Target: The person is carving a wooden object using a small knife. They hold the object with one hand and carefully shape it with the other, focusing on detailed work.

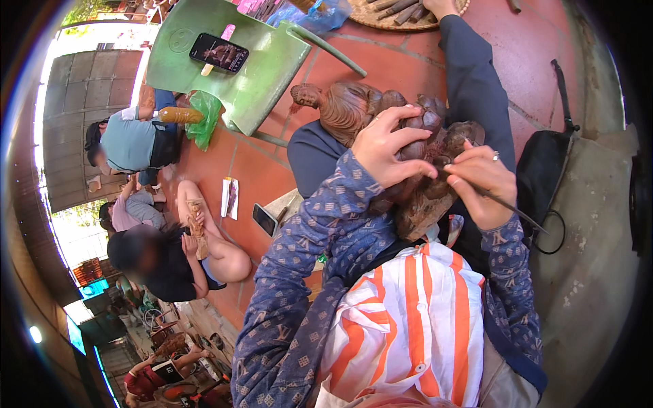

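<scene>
A dark brown carved wooden statue (350, 112) lies across my lap, its head toward the left and its rough base toward me. My left hand (393, 148) is closed over the middle of the carving, fingers spread over the rounded forms and thumb pointing at the right hand. In my right hand (484, 182) is a thin, dark rod-like carving tool (513, 207), pinched between thumb and fingers. Its back end sticks out toward the lower right. The tool's working tip meets the carving close to my left thumb, but the fingers partly hide it.
A green plastic chair (224, 75) holds a phone (219, 53). Another phone (264, 219) lies on the left. At the top, a round woven tray (408, 20) carries several tools. A black bag (544, 163) sits at right. Several people sit left, one holding a lighter carving (197, 228).
</scene>
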### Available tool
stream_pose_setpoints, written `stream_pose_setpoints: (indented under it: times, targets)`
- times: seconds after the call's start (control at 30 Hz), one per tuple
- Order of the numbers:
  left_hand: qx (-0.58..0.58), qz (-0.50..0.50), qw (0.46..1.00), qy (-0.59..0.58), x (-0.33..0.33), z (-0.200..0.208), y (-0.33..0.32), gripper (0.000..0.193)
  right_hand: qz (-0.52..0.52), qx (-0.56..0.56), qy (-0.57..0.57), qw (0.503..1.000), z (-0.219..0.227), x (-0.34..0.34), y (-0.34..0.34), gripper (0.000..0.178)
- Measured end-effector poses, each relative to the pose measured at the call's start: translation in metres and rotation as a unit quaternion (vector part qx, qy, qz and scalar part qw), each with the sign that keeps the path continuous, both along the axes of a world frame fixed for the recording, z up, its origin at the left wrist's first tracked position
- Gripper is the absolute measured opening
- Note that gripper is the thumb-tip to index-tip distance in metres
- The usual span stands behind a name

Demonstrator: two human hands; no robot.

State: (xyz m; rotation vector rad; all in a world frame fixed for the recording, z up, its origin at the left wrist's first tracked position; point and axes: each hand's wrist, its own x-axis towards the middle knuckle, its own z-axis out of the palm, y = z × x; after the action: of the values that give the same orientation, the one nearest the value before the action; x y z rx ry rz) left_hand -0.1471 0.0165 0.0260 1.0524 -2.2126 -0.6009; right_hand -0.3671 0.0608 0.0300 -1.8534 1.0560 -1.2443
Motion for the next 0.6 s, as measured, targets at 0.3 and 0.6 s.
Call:
stream_pose_setpoints:
  times: [0.3, 0.6]
  targets:
    - [0.040, -0.081, 0.996, 0.021, 0.008, 0.011, -0.007, 0.066, 0.051, -0.015, 0.042, 0.998, -0.005, 0.002, -0.001, 0.014]
    - [0.023, 0.035, 0.999, -0.010, -0.009, 0.002, 0.005, 0.057, 0.019, 0.013, -0.027, 0.999, -0.005, -0.008, -0.005, 0.015]
